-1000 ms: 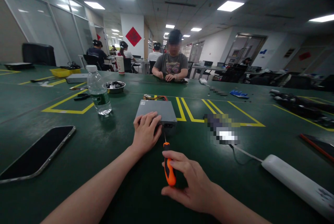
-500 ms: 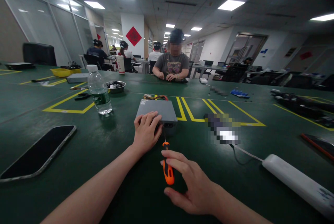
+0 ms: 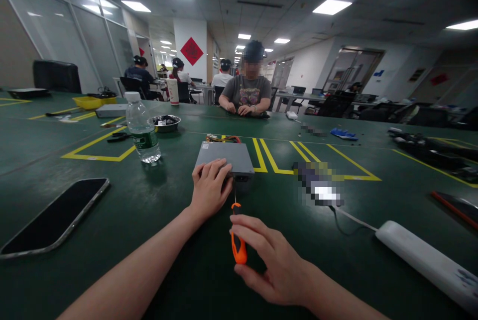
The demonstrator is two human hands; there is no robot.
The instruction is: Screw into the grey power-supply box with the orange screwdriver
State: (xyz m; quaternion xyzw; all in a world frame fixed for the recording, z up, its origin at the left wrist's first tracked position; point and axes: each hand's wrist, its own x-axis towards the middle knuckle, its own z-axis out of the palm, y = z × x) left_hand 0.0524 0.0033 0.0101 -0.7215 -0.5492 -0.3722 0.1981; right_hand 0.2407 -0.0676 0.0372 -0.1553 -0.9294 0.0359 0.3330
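A grey computer power supply (image 3: pixel 227 153) lies on the green table, its bundle of coloured wires at the far side. My left hand (image 3: pixel 211 188) grips its near left part, fingers over the top and thumb down by the front. An orange and black screwdriver (image 3: pixel 239 248) points away from me, its thin shaft reaching the front face of the power supply. The exact spot its tip meets is hidden. Around the handle, my right hand (image 3: pixel 271 258) holds it loosely between fingers and thumb.
Left of the power supply stand a water bottle (image 3: pixel 142 131) and a metal bowl (image 3: pixel 167 123) of small parts. A phone (image 3: pixel 56 218) lies near left. On the right are a blurred-out device (image 3: pixel 317 185) and a white power strip (image 3: pixel 425 260). A person (image 3: pixel 246 86) sits opposite.
The screwdriver handle has turned slightly and shifted a little left, with my right fingers shifting along it. My left hand and the power supply have stayed in place.
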